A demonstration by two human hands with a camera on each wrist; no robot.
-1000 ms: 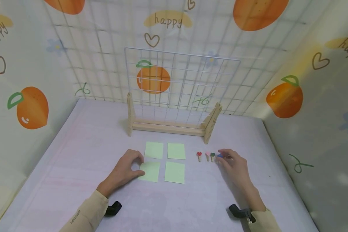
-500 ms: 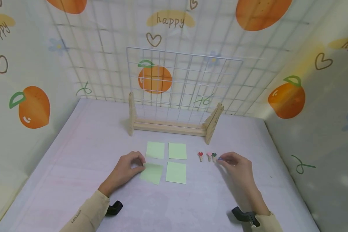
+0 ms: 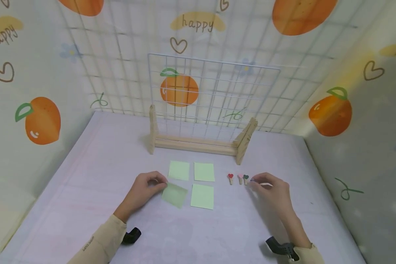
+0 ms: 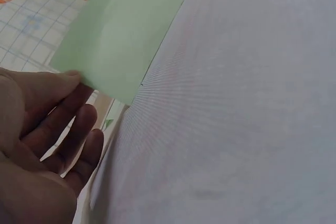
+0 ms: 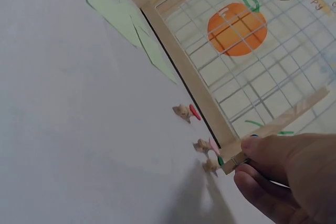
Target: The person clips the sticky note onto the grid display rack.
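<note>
My left hand [image 3: 142, 192] pinches one corner of a pale green sticky note [image 4: 121, 40] between thumb and fingers; the note is tilted off the table. On the right, my right hand [image 3: 274, 190] pinches a small wooden clothespin [image 5: 240, 159] with a bit of blue at its top, mostly hidden by the thumb. Beside that hand lie a clothespin with a red heart [image 3: 230, 176], one with a pink heart [image 3: 240, 176] and one with a dark green heart [image 3: 246, 177]. Three more green notes lie flat: back left [image 3: 179, 170], back right [image 3: 204, 172] and front right [image 3: 202, 197].
Behind the notes stands a white wire grid [image 3: 202, 77] on a wooden base [image 3: 196, 145]. Printed cloth walls [image 3: 36, 165] with oranges and hearts enclose the pale tablecloth [image 3: 118, 146] on the left, right and back.
My left hand has raised the front left note, which lay flat a second ago and is now turned and tilted. My right hand has drawn the blue clothespin up from the table.
</note>
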